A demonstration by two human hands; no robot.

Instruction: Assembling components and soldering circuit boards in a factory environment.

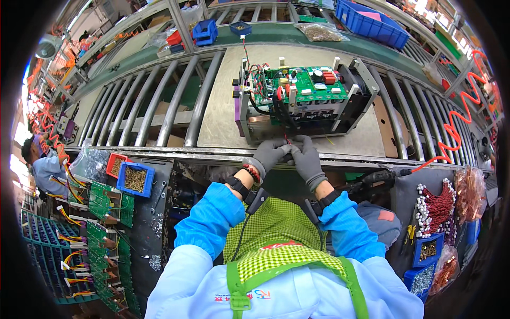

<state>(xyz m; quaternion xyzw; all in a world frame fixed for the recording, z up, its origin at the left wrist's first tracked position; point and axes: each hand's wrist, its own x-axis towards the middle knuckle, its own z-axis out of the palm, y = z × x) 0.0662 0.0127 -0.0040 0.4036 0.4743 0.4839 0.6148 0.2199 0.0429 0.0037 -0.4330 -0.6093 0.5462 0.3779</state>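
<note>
In front of me an open-framed electronic unit stands on a pale board. It carries a green circuit board on top, with bundled wires at its left end and a black fan at its right. Dark and red wires hang from its near side down to my hands. My left hand, in a grey glove, pinches the wire ends from the left. My right hand, gloved alike, meets it fingertip to fingertip on the same wires. The very ends are hidden by the fingers.
A roller conveyor runs left and right of the board. Blue screw bin and stacked circuit boards lie at left. Red wire bundles and small blue bins are at right, below a coiled orange hose. Another person is far left.
</note>
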